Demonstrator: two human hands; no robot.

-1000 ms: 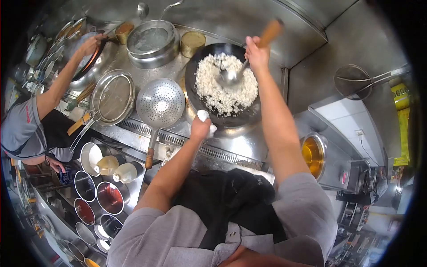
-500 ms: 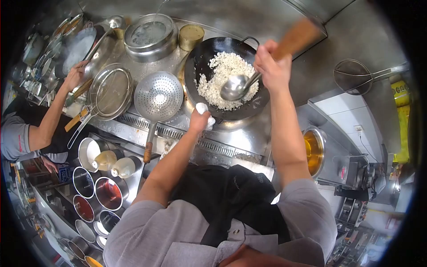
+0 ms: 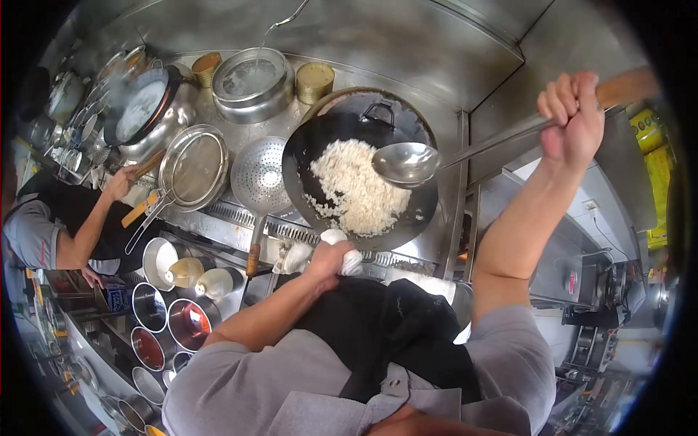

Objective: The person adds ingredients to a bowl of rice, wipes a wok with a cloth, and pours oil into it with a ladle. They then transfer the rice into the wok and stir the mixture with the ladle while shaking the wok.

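A dark wok (image 3: 305, 163) holds a heap of white rice (image 3: 356, 192) and is tipped toward me. My left hand (image 3: 329, 261) is closed around a folded white cloth (image 3: 352, 261) at the wok's near rim; the part of the rim under the cloth is hidden. My right hand (image 3: 576, 120) is wrapped round the long handle of a steel ladle (image 3: 408, 164), close to its wooden end. The ladle's bowl hangs over the right side of the rice, and it looks empty.
Left of the wok lie a perforated skimmer (image 3: 259, 174) and a mesh strainer (image 3: 194, 168). Behind them, water runs into a metal pot (image 3: 252, 86) beside a tin can (image 3: 315, 82). Sauce containers (image 3: 190, 323) stand lower left, near a co-worker's hand (image 3: 122, 182).
My right hand has swung right, lifting the ladle out of the rice. My left hand has drawn the wok nearer, and the rice has shifted. The co-worker's hand has moved down.
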